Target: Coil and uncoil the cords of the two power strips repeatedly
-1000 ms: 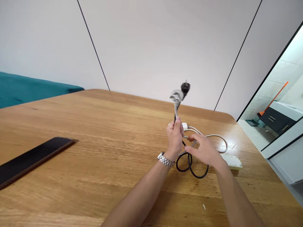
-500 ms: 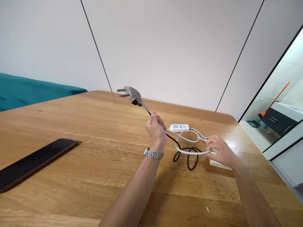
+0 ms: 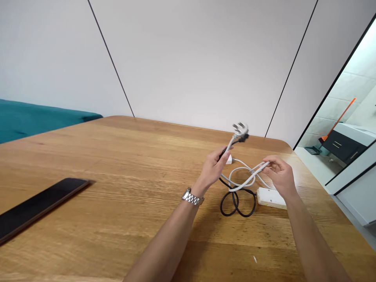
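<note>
White cord (image 3: 242, 186) is running up into the fingers of the right hand (image 3: 282, 178), which are pinching one bend of it above the bench (image 3: 117, 227). Opposite, the fingers of the left hand (image 3: 214, 166) are gripping this cord and a black cord (image 3: 246, 216) together, just below their plugs. Out past the thumb, the white plug (image 3: 242, 128) is turning its prongs up and leftward, and the black plug (image 3: 244, 138) is showing just below it, partly hidden.

From where I'm watching, everything is hinging on the span between the hands. The pinched stretch is slanting down and leftward from the right fingertips, its long axis lying more across the person than away from them. White slack is crossing itself in that gap, while the black loops are resting on the wood, nearer the person.

Left is the hand sitting closer to the plugs; right is the one hanging near the white strip (image 3: 270, 197), which is lying roughly crosswise just below it. Another strip (image 3: 228, 160) is peeking out behind the left hand. Well apart, a dark slab (image 3: 44, 205) is lying far leftward.
</note>
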`<state>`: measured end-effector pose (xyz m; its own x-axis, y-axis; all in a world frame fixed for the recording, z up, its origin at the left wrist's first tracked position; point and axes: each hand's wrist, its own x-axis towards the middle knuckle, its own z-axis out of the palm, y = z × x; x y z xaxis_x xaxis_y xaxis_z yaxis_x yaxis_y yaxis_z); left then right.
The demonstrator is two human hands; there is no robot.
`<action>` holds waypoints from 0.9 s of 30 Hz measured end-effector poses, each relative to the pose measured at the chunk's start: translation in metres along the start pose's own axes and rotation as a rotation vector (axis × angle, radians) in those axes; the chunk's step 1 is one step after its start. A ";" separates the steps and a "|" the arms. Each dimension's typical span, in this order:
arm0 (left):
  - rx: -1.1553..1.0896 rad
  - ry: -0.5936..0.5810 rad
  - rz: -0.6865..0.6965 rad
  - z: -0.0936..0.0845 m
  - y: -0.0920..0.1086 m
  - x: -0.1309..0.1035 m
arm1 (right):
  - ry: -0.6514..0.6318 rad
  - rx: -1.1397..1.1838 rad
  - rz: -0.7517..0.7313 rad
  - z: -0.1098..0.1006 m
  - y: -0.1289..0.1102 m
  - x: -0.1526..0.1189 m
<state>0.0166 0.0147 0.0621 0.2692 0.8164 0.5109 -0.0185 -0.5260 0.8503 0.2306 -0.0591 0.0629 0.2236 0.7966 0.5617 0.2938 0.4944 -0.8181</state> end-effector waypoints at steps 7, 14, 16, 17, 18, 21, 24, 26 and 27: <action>0.073 -0.309 -0.053 -0.013 0.007 0.000 | 0.341 0.310 0.075 0.005 0.000 0.005; -0.060 -0.464 -0.171 -0.027 0.007 0.001 | 0.440 0.485 0.232 0.006 0.004 0.010; -0.132 -0.514 -0.200 -0.030 0.008 0.001 | 0.455 0.505 0.265 0.005 0.007 0.011; -0.157 -0.537 -0.217 -0.030 0.009 0.001 | 0.438 0.510 0.274 0.004 0.008 0.011; -0.170 -0.553 -0.231 -0.030 0.009 0.001 | 0.398 0.512 0.279 0.003 0.008 0.011; -0.161 -0.544 -0.267 -0.026 0.008 0.001 | 0.220 0.491 0.259 0.002 0.003 0.008; -0.142 -0.525 -0.318 -0.022 0.004 0.001 | 0.080 0.418 0.220 0.001 -0.006 0.005; -0.092 -0.525 -0.336 -0.019 0.003 0.002 | 0.019 0.361 0.186 0.001 -0.012 0.002; -0.051 -0.526 -0.321 -0.018 0.003 0.001 | -0.001 0.330 0.169 0.002 -0.015 0.001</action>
<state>-0.0004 0.0183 0.0680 0.7078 0.6981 0.1085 0.0995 -0.2505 0.9630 0.2242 -0.0649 0.0750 0.2424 0.8769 0.4150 -0.0625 0.4410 -0.8953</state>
